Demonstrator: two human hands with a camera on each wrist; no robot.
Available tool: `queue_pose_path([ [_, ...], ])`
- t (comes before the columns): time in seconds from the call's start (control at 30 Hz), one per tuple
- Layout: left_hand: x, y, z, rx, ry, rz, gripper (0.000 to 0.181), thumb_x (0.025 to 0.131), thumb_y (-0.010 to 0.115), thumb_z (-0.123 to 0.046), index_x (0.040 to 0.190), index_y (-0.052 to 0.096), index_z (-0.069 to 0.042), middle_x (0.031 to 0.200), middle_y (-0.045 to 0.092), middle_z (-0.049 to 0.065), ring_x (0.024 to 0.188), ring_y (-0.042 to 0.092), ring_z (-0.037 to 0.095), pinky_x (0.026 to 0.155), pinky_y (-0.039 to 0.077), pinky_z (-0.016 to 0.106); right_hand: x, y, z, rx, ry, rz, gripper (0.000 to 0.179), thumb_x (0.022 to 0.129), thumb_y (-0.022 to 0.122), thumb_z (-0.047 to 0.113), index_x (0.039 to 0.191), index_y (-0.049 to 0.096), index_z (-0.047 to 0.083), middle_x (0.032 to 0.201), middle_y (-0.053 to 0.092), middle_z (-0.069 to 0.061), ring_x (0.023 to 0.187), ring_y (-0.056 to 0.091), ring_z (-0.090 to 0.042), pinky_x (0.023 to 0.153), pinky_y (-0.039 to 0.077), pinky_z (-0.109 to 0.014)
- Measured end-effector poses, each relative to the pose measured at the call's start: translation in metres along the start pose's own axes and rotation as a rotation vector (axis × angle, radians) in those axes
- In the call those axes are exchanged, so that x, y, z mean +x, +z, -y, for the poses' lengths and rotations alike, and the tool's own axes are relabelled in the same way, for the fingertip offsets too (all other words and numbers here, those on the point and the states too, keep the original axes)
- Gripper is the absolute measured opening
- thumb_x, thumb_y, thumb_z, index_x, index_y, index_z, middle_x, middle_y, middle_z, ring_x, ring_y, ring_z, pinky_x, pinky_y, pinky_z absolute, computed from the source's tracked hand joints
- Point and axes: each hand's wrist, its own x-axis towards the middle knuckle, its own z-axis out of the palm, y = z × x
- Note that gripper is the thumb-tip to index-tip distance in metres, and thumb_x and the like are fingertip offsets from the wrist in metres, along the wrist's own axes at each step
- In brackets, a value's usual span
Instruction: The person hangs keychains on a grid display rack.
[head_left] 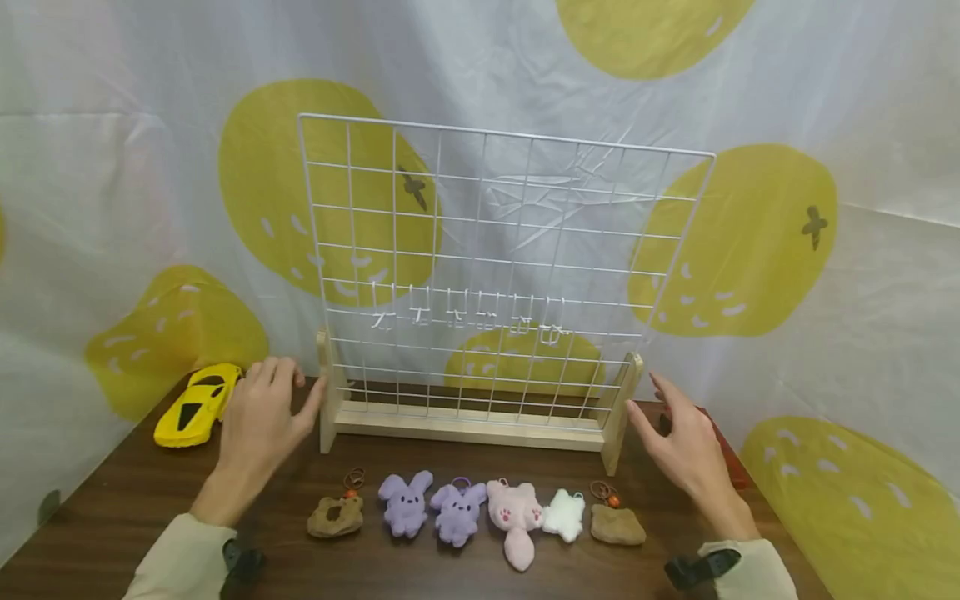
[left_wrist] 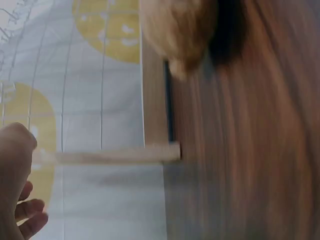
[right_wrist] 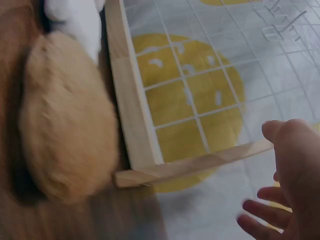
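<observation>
A white wire grid (head_left: 510,221) stands upright in a wooden base (head_left: 465,429). Several white hooks (head_left: 456,317) hang in a row across its lower half. My left hand (head_left: 262,412) is beside the left wooden post (head_left: 327,396), thumb close to it; whether they touch I cannot tell. At the right post (head_left: 621,417) my right hand (head_left: 686,446) is spread the same way, holding nothing. Before the base lie plush charms: a brown one (head_left: 335,518), two purple bunnies (head_left: 405,507) (head_left: 458,515), a pink one (head_left: 517,508), a white one (head_left: 564,517) and another brown one (head_left: 617,527).
A yellow toy car (head_left: 197,407) sits left of my left hand. Something red (head_left: 731,458) is partly hidden behind my right hand. A white curtain (head_left: 480,50) with yellow fruit prints hangs behind and around the dark wooden table (head_left: 420,571).
</observation>
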Motion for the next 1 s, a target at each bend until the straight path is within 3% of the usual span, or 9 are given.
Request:
queue_pose_path([
  [0.07,-0.003,0.001,-0.008,-0.069,0.0,0.017,0.025,0.093,0.08,-0.021,0.088,0.059,-0.006,0.082,0.059,0.009,0.074,0.057,0.028,0.061,0.051,0.043,-0.001,0.008,-0.001,0.077,-0.007,0.006,0.066,0.106,0.069,0.044,0.161,0.05,0.012,0.146,0.069,-0.02,0.116,0.076,-0.042,0.094,0.064,-0.056],
  [0.13,-0.007,0.003,-0.016,-0.152,-0.014,0.071,0.019,0.093,0.079,-0.013,0.088,0.062,-0.009,0.082,0.061,0.004,0.073,0.057,0.02,0.059,0.052,0.037,-0.002,0.015,-0.003,0.139,-0.019,0.008,0.062,0.106,0.071,0.037,0.157,0.052,0.006,0.139,0.073,-0.021,0.111,0.079,-0.038,0.088,0.067,-0.035],
  [0.23,-0.017,0.008,-0.026,-0.264,-0.041,0.202,0.014,0.094,0.079,-0.009,0.092,0.066,-0.012,0.081,0.062,-0.001,0.071,0.056,0.01,0.059,0.052,0.027,-0.005,0.024,-0.007,0.206,-0.026,0.002,0.056,0.105,0.073,0.029,0.152,0.056,0.002,0.13,0.077,-0.021,0.112,0.079,-0.036,0.086,0.058,-0.009],
  [0.3,-0.022,0.012,-0.031,-0.32,-0.049,0.308,0.013,0.095,0.079,-0.008,0.094,0.068,-0.013,0.08,0.063,-0.005,0.07,0.056,0.006,0.058,0.051,0.022,-0.007,0.028,-0.009,0.239,-0.02,0.0,0.053,0.104,0.075,0.024,0.148,0.059,0.001,0.127,0.078,-0.021,0.112,0.078,-0.037,0.085,0.052,-0.001],
  [0.47,-0.031,0.016,-0.036,-0.404,-0.069,0.589,0.015,0.096,0.081,-0.013,0.088,0.069,-0.016,0.073,0.063,-0.01,0.064,0.054,-0.001,0.057,0.05,0.019,-0.012,0.037,-0.009,0.275,0.0,0.014,0.045,0.101,0.079,0.02,0.139,0.065,0.0,0.121,0.08,-0.022,0.11,0.078,-0.039,0.084,0.051,-0.001],
  [0.6,-0.033,0.013,-0.034,-0.425,-0.078,0.732,0.022,0.096,0.084,-0.026,0.086,0.068,-0.015,0.072,0.062,-0.01,0.062,0.052,-0.001,0.056,0.048,0.02,-0.013,0.041,-0.007,0.267,0.024,0.015,0.038,0.1,0.081,0.02,0.13,0.07,0.0,0.116,0.081,-0.02,0.107,0.079,-0.036,0.084,0.051,-0.001],
  [0.8,-0.031,0.006,-0.031,-0.423,-0.104,0.827,0.031,0.092,0.088,-0.034,0.094,0.069,-0.01,0.08,0.066,-0.005,0.069,0.057,0.004,0.06,0.051,0.021,-0.012,0.042,-0.008,0.248,0.056,0.009,0.029,0.099,0.082,0.022,0.12,0.074,0.003,0.111,0.082,-0.016,0.104,0.079,-0.029,0.082,0.05,0.0],
  [1.0,-0.031,0.004,-0.026,-0.455,-0.092,0.84,0.036,0.084,0.096,-0.03,0.097,0.071,-0.007,0.082,0.068,-0.003,0.073,0.06,0.006,0.063,0.053,0.021,-0.012,0.043,-0.009,0.261,0.054,0.007,0.021,0.098,0.083,0.019,0.111,0.075,0.004,0.107,0.083,-0.015,0.097,0.073,0.0,0.082,0.052,-0.001],
])
